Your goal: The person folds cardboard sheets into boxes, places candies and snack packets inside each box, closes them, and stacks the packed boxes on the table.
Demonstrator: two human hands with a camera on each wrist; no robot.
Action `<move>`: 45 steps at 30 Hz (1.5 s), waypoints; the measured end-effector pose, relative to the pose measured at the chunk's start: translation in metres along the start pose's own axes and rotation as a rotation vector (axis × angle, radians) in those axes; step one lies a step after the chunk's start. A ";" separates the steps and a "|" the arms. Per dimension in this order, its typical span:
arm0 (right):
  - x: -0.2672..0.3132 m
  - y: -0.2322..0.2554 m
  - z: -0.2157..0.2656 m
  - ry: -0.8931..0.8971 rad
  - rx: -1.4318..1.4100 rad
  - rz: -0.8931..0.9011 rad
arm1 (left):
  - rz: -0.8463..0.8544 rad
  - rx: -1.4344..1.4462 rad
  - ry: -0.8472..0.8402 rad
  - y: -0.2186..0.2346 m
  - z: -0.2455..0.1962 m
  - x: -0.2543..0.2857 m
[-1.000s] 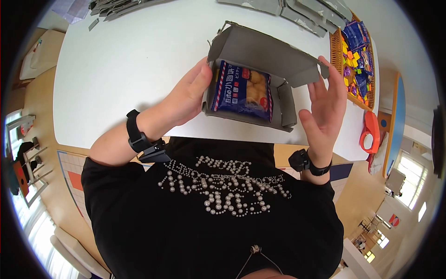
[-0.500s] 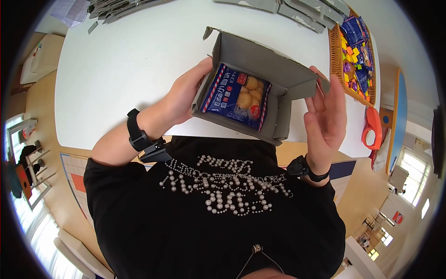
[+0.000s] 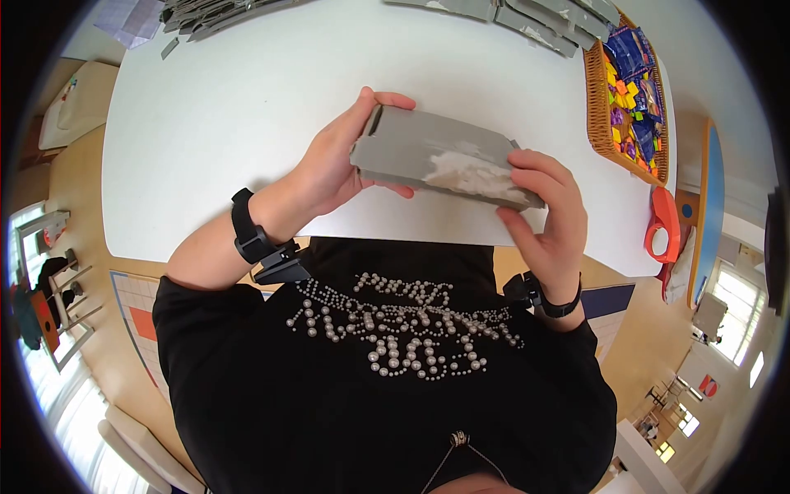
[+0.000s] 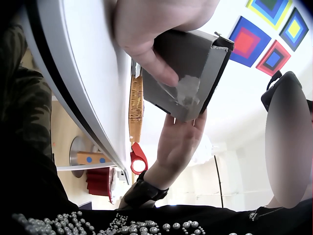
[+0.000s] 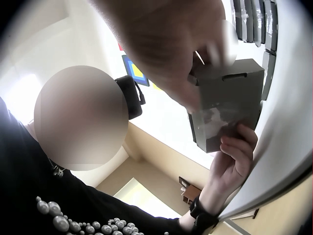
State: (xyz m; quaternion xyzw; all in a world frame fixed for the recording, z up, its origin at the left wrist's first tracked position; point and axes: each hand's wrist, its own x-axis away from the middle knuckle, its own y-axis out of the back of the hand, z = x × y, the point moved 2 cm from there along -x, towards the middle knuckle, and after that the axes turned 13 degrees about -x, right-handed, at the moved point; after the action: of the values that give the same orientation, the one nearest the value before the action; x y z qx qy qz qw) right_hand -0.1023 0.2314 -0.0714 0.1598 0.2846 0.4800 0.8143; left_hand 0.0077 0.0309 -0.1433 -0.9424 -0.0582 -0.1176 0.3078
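A grey cardboard box (image 3: 428, 140) is held over the front of the white table (image 3: 206, 123), its lid folded down. A pale, torn-looking patch marks its right side. My left hand (image 3: 329, 160) grips the left end, with fingertips showing at the far and near edges. At the right end, my right hand (image 3: 559, 214) has its fingers bent over the lid's edge and its thumb low at the near side. In the left wrist view, left-hand fingers (image 4: 164, 73) lie along the box's grey side. The box's inside is hidden.
A wicker basket (image 3: 599, 111) at the back right holds blue packets and small colourful pieces. An orange-red tape dispenser (image 3: 671, 214) lies in front of it. Grey boxes (image 3: 527, 29) line the back edge, and flat grey cardboard (image 3: 218, 16) is piled at back left.
The lid stood raised with a blue packet of biscuits showing inside; now it is down and covers the packet. My right hand has moved left from beside the lid onto the box's right end.
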 end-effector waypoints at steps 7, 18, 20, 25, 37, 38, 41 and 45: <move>0.009 0.009 -0.022 0.071 -0.198 -0.245 | 0.035 -0.228 -0.131 -0.011 0.002 -0.001; 0.017 0.001 -0.042 -0.197 -0.400 -0.216 | -0.114 -0.649 -0.646 -0.006 -0.009 0.006; 0.015 -0.002 -0.042 -0.195 -0.385 -0.245 | -0.148 -0.671 -0.637 -0.006 -0.009 0.006; 0.014 -0.010 -0.037 -0.148 -0.442 -0.273 | -0.171 -0.859 -0.676 -0.009 -0.016 0.009; 0.012 -0.011 -0.045 -0.187 -0.443 -0.287 | -0.107 -0.680 -0.671 -0.007 -0.012 0.006; 0.012 -0.011 -0.046 -0.187 -0.444 -0.287 | -0.086 -0.646 -0.632 -0.006 -0.012 0.006; 0.012 -0.012 -0.046 -0.159 -0.436 -0.282 | -0.024 -0.723 -0.671 -0.006 -0.013 0.006; 0.016 -0.015 -0.051 -0.078 -0.405 -0.316 | -0.009 -0.636 -0.654 -0.010 -0.009 0.005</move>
State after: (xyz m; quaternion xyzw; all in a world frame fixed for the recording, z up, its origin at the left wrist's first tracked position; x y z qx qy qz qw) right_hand -0.1175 0.2368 -0.1248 -0.0346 0.1726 0.3875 0.9049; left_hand 0.0089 0.0341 -0.1295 -0.9774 -0.1175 0.1727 -0.0319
